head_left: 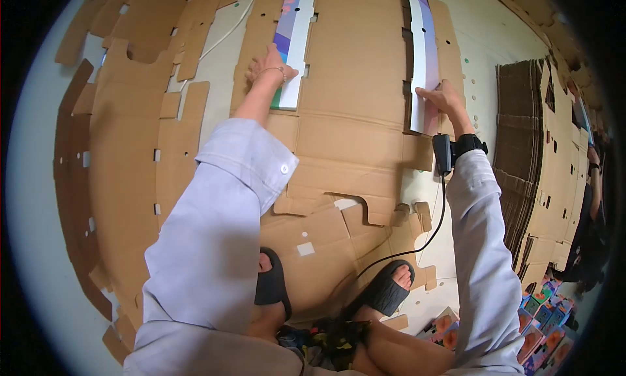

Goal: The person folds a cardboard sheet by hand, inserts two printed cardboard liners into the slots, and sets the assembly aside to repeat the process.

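A large flattened brown cardboard sheet (pixel 355 56) lies on the floor in front of me, with a long printed strip along each side. My left hand (pixel 268 68) rests with spread fingers on the left white, purple and blue strip (pixel 300 33). Its thumb lies across the white part. My right hand (pixel 445 100) is at the lower end of the right white and lilac strip (pixel 420 43). The right thumb stretches onto the white face, while the other fingers are partly hidden at the outer side. Neither hand visibly grips anything.
More flattened cardboard (pixel 130 128) covers the floor at left. A tall stack of cardboard sheets (pixel 518 148) stands at right, with colourful printed boxes (pixel 544 317) below it. A black cable (pixel 420 249) runs from my right wrist device (pixel 445 154). Another person's arm (pixel 595 180) shows at far right.
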`<state>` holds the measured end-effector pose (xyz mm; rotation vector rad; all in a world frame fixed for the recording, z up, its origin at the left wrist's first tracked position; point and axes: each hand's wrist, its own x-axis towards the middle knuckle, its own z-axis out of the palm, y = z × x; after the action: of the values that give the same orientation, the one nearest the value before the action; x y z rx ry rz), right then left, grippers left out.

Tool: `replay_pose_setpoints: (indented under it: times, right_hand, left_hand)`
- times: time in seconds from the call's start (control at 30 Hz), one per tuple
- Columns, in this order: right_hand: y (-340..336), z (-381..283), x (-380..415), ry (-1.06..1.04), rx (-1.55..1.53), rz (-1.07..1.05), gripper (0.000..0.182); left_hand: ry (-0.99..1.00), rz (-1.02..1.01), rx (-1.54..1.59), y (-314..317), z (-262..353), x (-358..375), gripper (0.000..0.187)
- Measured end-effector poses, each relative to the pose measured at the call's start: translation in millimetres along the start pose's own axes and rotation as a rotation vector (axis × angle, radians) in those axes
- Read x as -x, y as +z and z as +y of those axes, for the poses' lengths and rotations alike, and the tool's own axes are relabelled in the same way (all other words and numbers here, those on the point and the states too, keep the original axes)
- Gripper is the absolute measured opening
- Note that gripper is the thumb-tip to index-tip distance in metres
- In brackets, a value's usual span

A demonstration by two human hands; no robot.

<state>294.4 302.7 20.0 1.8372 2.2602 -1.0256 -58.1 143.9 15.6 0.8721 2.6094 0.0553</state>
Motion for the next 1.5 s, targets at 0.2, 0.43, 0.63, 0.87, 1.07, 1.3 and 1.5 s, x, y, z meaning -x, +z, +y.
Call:
replay_pose_setpoints:
  times: [0.2,0.43,0.63,0.87,1.07,1.3,1.5]
  right_hand:
    - [5,10,-5,-0.015,0.044,0.044,0.056]
    - [4,5,-5,0.026,-0.007,0.052,0.055]
    - [6,-12,16,-0.019,-0.156,0.184,0.052]
    - [19,-62,19,-0.227,0.007,0.293,0.071]
    - [18,-50,18,-0.273,-0.089,0.438,0.058]
    - [-40,-47,71,-0.211,-0.876,0.119,0.065]
    - [-58,-17,80,-0.197,-0.860,0.115,0.062]
  left_hand:
    - [0.084,0.017,0.135,25,-24,-37,0.089]
    - [0.133,-0.118,0.060,16,-21,-45,0.079]
    - [0.126,-0.206,0.339,3,-17,-35,0.071]
    - [-0.027,-0.402,0.543,-19,-11,-19,0.069]
    - [0.057,-0.017,0.271,-7,-2,-15,0.084]
    - [0.176,-0.107,0.431,-3,-7,-4,0.082]
    - [0.306,-0.070,0.785,-57,-17,49,0.067]
